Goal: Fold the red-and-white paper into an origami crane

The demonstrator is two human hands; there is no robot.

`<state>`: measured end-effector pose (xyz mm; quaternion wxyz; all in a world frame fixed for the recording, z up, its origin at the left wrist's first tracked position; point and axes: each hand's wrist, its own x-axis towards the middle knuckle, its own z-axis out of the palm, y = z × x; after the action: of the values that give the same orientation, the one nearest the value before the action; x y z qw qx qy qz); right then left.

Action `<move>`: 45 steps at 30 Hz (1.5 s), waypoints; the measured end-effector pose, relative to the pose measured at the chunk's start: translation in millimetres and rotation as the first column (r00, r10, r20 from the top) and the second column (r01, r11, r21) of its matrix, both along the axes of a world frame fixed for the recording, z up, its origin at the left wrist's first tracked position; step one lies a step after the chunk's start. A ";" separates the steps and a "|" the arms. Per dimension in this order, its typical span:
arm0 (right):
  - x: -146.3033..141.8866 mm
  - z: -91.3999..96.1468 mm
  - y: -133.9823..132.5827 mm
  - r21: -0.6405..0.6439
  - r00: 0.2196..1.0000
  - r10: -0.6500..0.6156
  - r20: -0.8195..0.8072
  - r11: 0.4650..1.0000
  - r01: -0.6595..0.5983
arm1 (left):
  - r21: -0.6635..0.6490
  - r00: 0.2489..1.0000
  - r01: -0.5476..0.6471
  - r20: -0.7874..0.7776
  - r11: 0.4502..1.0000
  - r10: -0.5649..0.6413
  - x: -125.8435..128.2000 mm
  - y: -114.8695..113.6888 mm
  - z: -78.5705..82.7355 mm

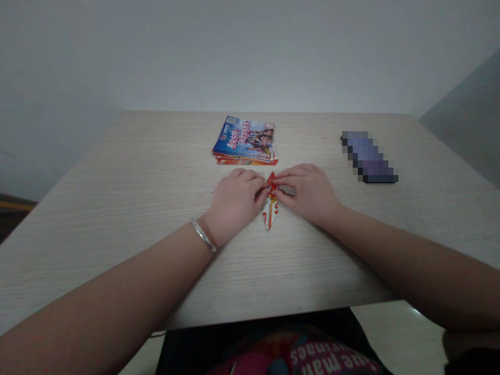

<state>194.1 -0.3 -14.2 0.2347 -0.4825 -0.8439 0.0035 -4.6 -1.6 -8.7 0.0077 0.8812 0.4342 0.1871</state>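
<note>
A small folded piece of red, white and orange paper point(270, 211) lies on the light wooden table point(136, 198), pointed at both ends. My left hand point(234, 200) pinches its upper part from the left, fingers curled together. My right hand point(307, 190) pinches the same upper part from the right, thumb and fingers pressed on the red tip. A silver bangle point(203, 235) sits on my left wrist.
A small stack of colourful printed sheets point(246, 140) lies just behind my hands. A dark flat object, blurred out point(369, 156), rests at the right of the table. A white wall stands behind the table's far edge. My lap shows below the near edge.
</note>
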 end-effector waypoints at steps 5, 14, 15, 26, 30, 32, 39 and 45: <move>-2.3 1.5 -4.0 0.005 1.000 0.017 0.023 1.000 -0.018 | 0.003 0.999 -0.017 -0.035 1.000 0.018 -0.1 1.6 -0.1; -3.3 -1.2 -1.3 -0.071 0.999 0.036 0.026 0.997 -0.034 | 0.005 0.999 -0.031 -0.026 1.000 0.031 -5.4 6.6 -8.7; -3.2 -1.8 -0.6 -0.079 0.999 0.040 0.011 0.996 -0.039 | 0.003 0.999 -0.036 -0.026 0.999 0.036 -5.6 6.4 -9.3; -5.2 2.4 -2.5 -0.115 0.999 -0.043 0.003 0.992 0.043 | 0.028 0.997 0.074 0.009 0.997 -0.074 -6.1 5.0 -5.6; 0.2 4.1 -1.6 -0.109 0.999 -0.038 0.019 0.993 0.040 | 0.027 0.991 0.130 -0.022 0.991 -0.129 -8.1 4.8 -0.6; 4.1 4.3 -1.9 -0.103 0.999 -0.033 0.018 0.994 0.034 | 0.020 0.989 0.143 -0.037 0.989 -0.143 -7.7 4.2 2.5; 14.8 8.7 -4.1 0.027 0.998 0.069 0.009 0.997 -0.069 | 0.027 0.972 0.170 -0.167 0.985 -0.163 -2.5 -0.8 11.9; 13.6 14.6 -1.8 0.053 0.979 0.197 0.060 0.978 -0.200 | 0.085 0.959 0.233 -0.183 0.969 -0.215 -2.8 -6.9 13.1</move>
<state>207.7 -2.1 0.3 0.2242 -0.3886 -0.8937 -0.0113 -7.5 -8.5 4.4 -0.0554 0.9367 0.3200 0.1309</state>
